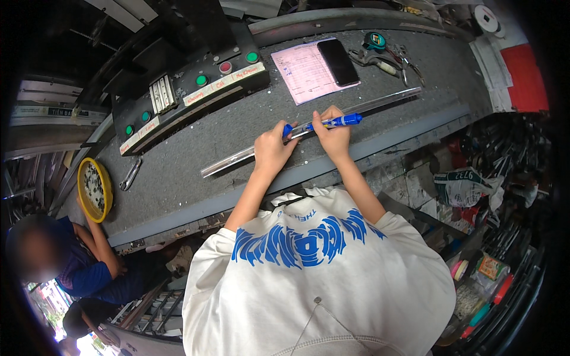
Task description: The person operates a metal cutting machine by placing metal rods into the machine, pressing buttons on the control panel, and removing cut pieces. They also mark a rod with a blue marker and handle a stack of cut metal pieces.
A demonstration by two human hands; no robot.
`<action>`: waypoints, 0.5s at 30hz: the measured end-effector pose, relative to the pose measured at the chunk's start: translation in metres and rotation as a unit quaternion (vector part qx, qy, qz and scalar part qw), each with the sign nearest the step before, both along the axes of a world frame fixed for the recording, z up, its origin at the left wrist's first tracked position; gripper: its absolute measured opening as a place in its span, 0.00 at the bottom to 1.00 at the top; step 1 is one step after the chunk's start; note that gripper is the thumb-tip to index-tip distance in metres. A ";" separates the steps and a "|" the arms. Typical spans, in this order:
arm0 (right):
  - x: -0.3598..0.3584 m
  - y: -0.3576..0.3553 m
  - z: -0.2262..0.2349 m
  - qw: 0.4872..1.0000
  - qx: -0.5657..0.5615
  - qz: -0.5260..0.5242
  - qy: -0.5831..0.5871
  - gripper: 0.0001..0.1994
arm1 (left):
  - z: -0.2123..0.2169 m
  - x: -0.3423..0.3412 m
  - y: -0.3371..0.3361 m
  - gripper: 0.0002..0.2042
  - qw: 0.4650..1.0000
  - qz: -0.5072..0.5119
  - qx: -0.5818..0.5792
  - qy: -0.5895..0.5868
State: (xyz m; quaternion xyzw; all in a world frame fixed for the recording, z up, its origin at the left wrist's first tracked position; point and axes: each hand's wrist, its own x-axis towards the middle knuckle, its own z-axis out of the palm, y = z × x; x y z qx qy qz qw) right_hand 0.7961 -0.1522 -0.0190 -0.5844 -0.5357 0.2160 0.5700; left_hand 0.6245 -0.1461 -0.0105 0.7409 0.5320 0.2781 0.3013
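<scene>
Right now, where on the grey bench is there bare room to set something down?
Bare grey bench between the metal strip and the yellow bowl, and right of the strip toward the red sheet. Crowded: the back edge with control box, pink paper, phone, pliers; left hand and right hand with the blue marker fill the middle.

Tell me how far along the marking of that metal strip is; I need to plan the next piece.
Done: the metal strip lies flat on the grey bench. In hand: the left hand steadies it and seems to hold a blue cap, while the right hand holds a blue marker against it. Left: no marks show on the strip, though they may be too small to see.
</scene>
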 end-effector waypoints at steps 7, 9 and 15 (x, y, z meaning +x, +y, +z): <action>0.001 0.001 0.000 1.000 0.008 0.008 0.004 0.17 | 0.001 -0.001 0.000 0.14 1.000 -0.006 0.009 -0.003; 0.001 0.001 0.000 1.000 0.002 0.008 0.013 0.17 | 0.002 -0.001 0.000 0.14 1.000 -0.007 0.007 -0.003; 0.000 0.001 0.001 1.000 0.004 -0.006 -0.006 0.17 | 0.002 -0.001 0.001 0.15 1.000 -0.006 -0.001 0.001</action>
